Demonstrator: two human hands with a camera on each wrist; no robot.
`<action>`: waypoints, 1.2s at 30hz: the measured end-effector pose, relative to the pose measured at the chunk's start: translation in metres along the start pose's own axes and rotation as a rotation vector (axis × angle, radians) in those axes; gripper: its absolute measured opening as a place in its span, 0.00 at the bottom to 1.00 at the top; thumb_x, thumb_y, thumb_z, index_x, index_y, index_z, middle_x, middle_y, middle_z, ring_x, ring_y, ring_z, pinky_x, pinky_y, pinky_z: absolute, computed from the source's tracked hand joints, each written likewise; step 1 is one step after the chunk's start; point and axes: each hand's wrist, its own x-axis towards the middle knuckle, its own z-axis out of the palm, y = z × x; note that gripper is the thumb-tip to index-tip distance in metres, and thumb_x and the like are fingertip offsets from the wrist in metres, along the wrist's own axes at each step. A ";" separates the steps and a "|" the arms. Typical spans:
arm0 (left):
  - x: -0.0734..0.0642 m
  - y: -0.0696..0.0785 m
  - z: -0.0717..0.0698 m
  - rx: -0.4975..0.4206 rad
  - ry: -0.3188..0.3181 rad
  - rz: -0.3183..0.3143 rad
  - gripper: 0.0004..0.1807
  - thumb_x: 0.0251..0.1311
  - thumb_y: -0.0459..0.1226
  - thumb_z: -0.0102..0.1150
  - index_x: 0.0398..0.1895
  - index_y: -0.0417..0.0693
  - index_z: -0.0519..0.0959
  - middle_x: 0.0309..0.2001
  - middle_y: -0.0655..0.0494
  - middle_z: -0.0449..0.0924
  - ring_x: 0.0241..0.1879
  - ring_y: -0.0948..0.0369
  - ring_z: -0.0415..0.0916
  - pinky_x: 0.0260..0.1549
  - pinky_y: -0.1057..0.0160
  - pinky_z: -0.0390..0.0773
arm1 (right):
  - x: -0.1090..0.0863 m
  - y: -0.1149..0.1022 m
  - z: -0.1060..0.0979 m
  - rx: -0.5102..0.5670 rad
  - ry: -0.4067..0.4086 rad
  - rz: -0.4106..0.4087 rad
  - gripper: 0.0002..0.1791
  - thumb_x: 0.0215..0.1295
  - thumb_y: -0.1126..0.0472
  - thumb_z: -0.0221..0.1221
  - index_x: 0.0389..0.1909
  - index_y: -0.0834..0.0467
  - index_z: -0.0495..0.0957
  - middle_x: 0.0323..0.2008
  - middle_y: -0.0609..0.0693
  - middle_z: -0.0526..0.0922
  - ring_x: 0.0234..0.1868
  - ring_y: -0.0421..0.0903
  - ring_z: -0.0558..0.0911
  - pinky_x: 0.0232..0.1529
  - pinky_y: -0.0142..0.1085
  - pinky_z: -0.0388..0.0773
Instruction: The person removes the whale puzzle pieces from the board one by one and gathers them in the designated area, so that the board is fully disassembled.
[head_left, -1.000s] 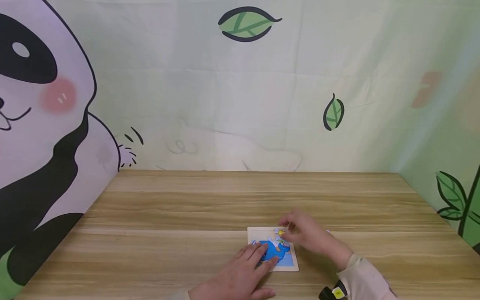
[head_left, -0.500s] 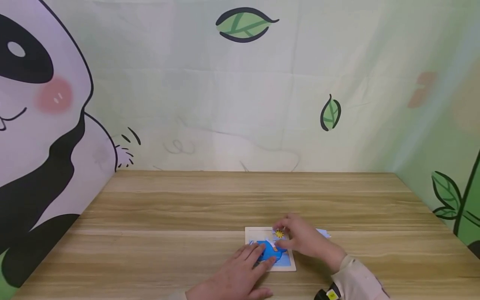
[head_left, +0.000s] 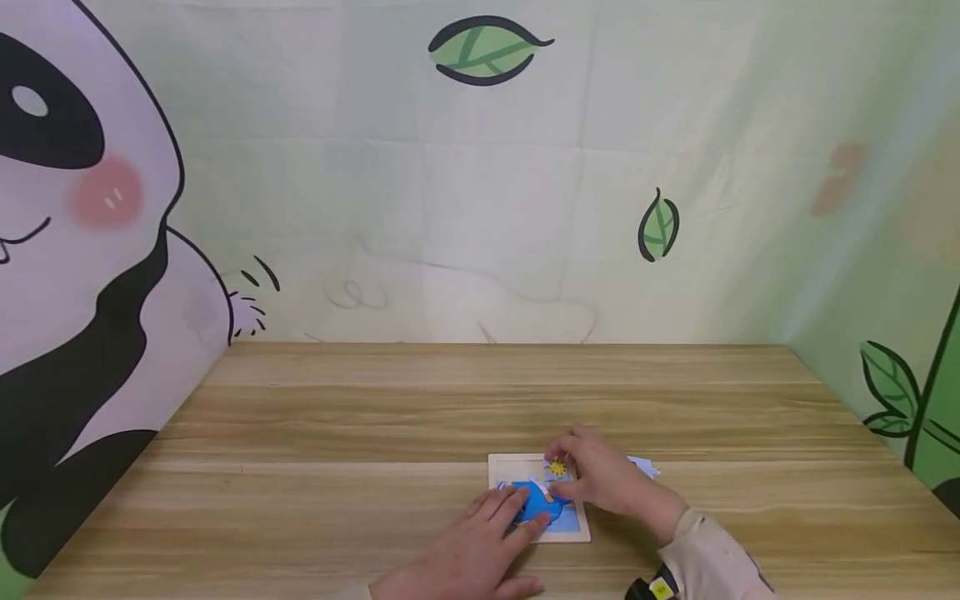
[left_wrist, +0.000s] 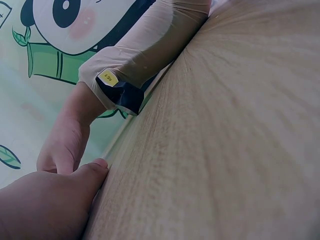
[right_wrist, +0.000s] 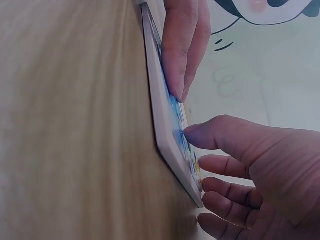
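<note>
A small jigsaw puzzle in a pale wooden frame [head_left: 586, 533] lies on the table, showing a blue whale [head_left: 542, 507]. My left hand [head_left: 472, 546] rests on its lower left part with fingers extended over the whale. At the upper right corner, my right hand [head_left: 607, 475] has thumb and fingertips curled about a puzzle piece with a yellow sun [head_left: 557, 468]. In the right wrist view, the right thumb [right_wrist: 220, 135] touches the picture surface and the other fingers bend toward the frame's edge. The right hand partly hides the whale's tail.
A light lavender puzzle piece [head_left: 645, 466] lies on the wooden table [head_left: 337, 417] just beyond the right hand. A cloth backdrop with a panda [head_left: 45, 275] and leaves stands behind and at both sides. The right sleeve carries a black wrist device [head_left: 652, 587].
My right hand has come slightly left and down onto the puzzle's corner, its thumb now over the whale's tail. The lavender piece behind it shows more. The left hand stays in place.
</note>
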 end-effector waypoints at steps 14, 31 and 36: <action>0.000 0.000 0.000 0.001 0.008 0.005 0.36 0.70 0.63 0.30 0.71 0.52 0.64 0.69 0.41 0.64 0.68 0.47 0.64 0.61 0.49 0.71 | 0.000 0.000 0.001 -0.016 0.021 -0.021 0.18 0.52 0.55 0.69 0.42 0.55 0.78 0.38 0.46 0.75 0.40 0.42 0.73 0.43 0.38 0.75; 0.001 0.000 -0.001 -0.027 -0.009 -0.012 0.36 0.70 0.63 0.29 0.71 0.54 0.62 0.70 0.42 0.63 0.69 0.47 0.63 0.62 0.49 0.70 | 0.001 0.002 -0.005 0.056 0.030 -0.031 0.09 0.60 0.65 0.62 0.41 0.56 0.77 0.38 0.46 0.79 0.40 0.41 0.76 0.43 0.35 0.77; 0.001 0.001 0.000 -0.020 -0.010 -0.016 0.36 0.69 0.63 0.29 0.71 0.54 0.62 0.70 0.42 0.62 0.69 0.47 0.63 0.62 0.49 0.70 | 0.001 0.004 -0.006 0.095 0.056 -0.031 0.06 0.62 0.68 0.59 0.39 0.56 0.79 0.36 0.46 0.80 0.39 0.40 0.77 0.42 0.33 0.77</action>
